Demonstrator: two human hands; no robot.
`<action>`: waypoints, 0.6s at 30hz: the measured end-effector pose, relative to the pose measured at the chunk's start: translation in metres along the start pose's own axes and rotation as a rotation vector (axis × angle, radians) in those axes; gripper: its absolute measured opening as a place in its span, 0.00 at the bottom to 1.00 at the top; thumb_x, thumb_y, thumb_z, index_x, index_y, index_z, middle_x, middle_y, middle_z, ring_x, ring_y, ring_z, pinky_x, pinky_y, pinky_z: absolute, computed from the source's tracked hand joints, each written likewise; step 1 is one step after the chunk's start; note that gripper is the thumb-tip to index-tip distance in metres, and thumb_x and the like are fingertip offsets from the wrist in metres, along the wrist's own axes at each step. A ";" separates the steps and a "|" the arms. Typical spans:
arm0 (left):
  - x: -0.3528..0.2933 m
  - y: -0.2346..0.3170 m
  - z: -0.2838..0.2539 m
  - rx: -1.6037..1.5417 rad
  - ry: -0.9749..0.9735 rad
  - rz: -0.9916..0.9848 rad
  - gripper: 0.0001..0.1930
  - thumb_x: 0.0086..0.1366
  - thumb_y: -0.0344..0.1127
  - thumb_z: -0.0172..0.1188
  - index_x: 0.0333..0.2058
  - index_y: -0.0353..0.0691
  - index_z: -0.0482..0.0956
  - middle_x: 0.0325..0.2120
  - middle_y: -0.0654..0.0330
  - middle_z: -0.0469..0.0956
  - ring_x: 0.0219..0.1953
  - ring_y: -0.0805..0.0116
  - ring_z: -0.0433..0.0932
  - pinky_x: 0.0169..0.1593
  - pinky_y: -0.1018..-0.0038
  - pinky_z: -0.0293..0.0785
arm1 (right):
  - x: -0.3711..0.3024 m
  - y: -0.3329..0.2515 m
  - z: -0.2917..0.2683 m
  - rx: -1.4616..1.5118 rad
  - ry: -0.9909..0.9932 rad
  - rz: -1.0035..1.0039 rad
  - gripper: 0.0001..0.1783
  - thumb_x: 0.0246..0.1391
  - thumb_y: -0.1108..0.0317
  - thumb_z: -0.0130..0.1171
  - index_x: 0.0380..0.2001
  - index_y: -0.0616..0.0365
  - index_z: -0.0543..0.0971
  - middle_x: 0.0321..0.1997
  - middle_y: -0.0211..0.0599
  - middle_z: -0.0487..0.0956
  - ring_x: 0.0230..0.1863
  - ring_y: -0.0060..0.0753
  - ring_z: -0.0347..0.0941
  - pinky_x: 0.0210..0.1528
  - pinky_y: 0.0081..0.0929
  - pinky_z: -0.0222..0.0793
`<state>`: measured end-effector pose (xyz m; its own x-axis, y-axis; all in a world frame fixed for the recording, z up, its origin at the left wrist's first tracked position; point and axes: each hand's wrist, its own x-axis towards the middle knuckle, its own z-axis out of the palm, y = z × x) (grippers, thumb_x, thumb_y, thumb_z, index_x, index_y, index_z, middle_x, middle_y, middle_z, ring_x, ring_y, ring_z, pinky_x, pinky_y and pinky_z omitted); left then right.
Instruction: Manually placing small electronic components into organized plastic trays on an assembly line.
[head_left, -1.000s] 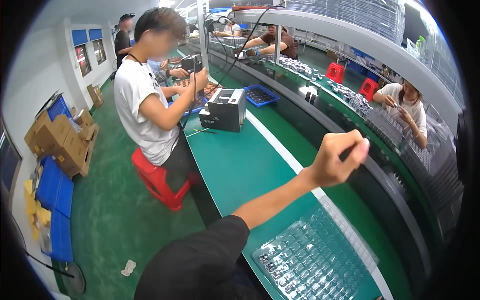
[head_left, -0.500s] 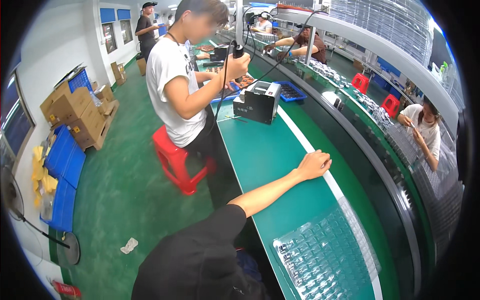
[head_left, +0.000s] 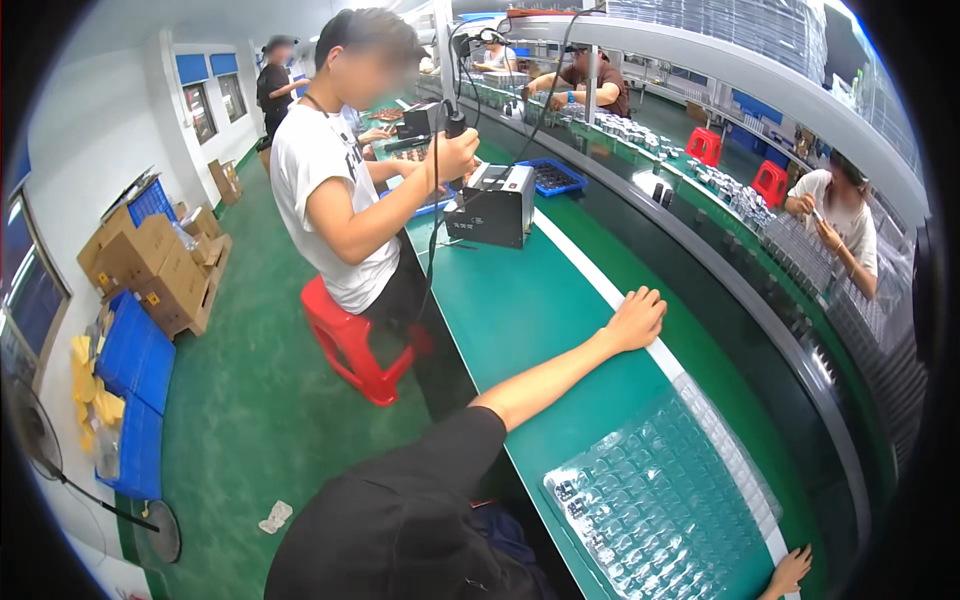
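My left hand (head_left: 637, 319) rests on the white strip along the far edge of the green bench (head_left: 490, 330), fingers apart and hooked a little over the edge, nothing held. Low at the right, my right hand (head_left: 791, 572) lies by the same edge, fingers stretched out and holding nothing. Between my two hands a clear plastic blister tray (head_left: 650, 500) with rows of pockets lies on the bench. Several small dark and silvery parts sit in the pockets of its near left row; the other pockets look see-through.
Ahead on the left, a co-worker on a red stool (head_left: 352, 345) grips a black corded handheld tool (head_left: 456, 124) beside a grey-black box unit (head_left: 492, 205). A blue tray (head_left: 555, 177) stands past it. A dark conveyor (head_left: 700, 300) runs along the bench's far side.
My right hand has come into view at the lower right. My left hand has shifted slightly, its fingers less curled. The view has turned a little; the blister tray still lies on the bench.
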<state>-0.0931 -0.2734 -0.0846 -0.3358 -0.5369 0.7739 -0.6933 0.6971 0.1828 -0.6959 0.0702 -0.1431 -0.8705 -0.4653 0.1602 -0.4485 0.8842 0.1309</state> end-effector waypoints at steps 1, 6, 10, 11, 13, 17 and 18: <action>0.004 0.003 0.007 0.007 0.018 -0.017 0.04 0.56 0.27 0.55 0.31 0.39 0.72 0.33 0.55 0.68 0.38 0.56 0.67 0.41 0.61 0.64 | 0.003 0.002 0.005 0.020 0.030 -0.046 0.28 0.66 0.50 0.37 0.67 0.37 0.62 0.71 0.39 0.61 0.71 0.47 0.55 0.60 0.76 0.49; 0.020 0.016 0.032 -0.086 0.007 -0.012 0.03 0.56 0.26 0.55 0.31 0.38 0.73 0.33 0.55 0.69 0.39 0.55 0.68 0.41 0.61 0.64 | 0.086 0.074 0.089 0.058 0.218 -0.200 0.27 0.63 0.58 0.40 0.66 0.39 0.64 0.69 0.43 0.64 0.68 0.50 0.60 0.59 0.77 0.49; 0.013 -0.002 0.031 -0.016 -0.030 0.048 0.06 0.52 0.25 0.55 0.31 0.37 0.74 0.34 0.55 0.70 0.41 0.54 0.68 0.43 0.61 0.65 | -0.023 -0.018 -0.011 0.118 0.075 -0.102 0.26 0.63 0.62 0.40 0.64 0.46 0.67 0.67 0.49 0.65 0.67 0.51 0.61 0.64 0.56 0.58; 0.020 0.008 0.034 0.001 -0.051 0.110 0.07 0.52 0.25 0.55 0.32 0.37 0.75 0.35 0.55 0.71 0.41 0.54 0.69 0.44 0.61 0.66 | -0.022 -0.002 -0.026 0.096 0.096 -0.079 0.26 0.63 0.62 0.40 0.64 0.46 0.67 0.67 0.49 0.65 0.67 0.51 0.61 0.64 0.56 0.58; 0.024 0.009 0.043 -0.042 -0.053 0.123 0.08 0.51 0.26 0.55 0.32 0.37 0.76 0.36 0.55 0.72 0.42 0.53 0.71 0.44 0.60 0.68 | -0.024 0.011 -0.024 0.146 0.126 -0.106 0.25 0.63 0.63 0.44 0.62 0.54 0.69 0.65 0.51 0.68 0.65 0.50 0.64 0.64 0.43 0.62; 0.026 -0.004 0.058 -0.032 -0.058 0.137 0.11 0.51 0.32 0.56 0.33 0.36 0.81 0.40 0.50 0.80 0.47 0.49 0.76 0.50 0.55 0.73 | 0.009 0.043 0.031 0.359 0.332 -0.334 0.22 0.55 0.67 0.54 0.54 0.61 0.75 0.56 0.50 0.75 0.58 0.53 0.70 0.62 0.43 0.62; 0.016 -0.021 0.055 -0.051 -0.051 0.135 0.14 0.51 0.32 0.56 0.37 0.36 0.82 0.43 0.48 0.80 0.49 0.48 0.76 0.55 0.56 0.71 | -0.002 0.025 0.025 0.438 0.385 -0.415 0.22 0.54 0.67 0.55 0.53 0.60 0.75 0.54 0.50 0.77 0.57 0.52 0.70 0.61 0.44 0.64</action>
<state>-0.1191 -0.3235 -0.1094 -0.4566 -0.4587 0.7623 -0.6065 0.7874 0.1106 -0.7101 0.0943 -0.1649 -0.5131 -0.6774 0.5272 -0.8377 0.5291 -0.1355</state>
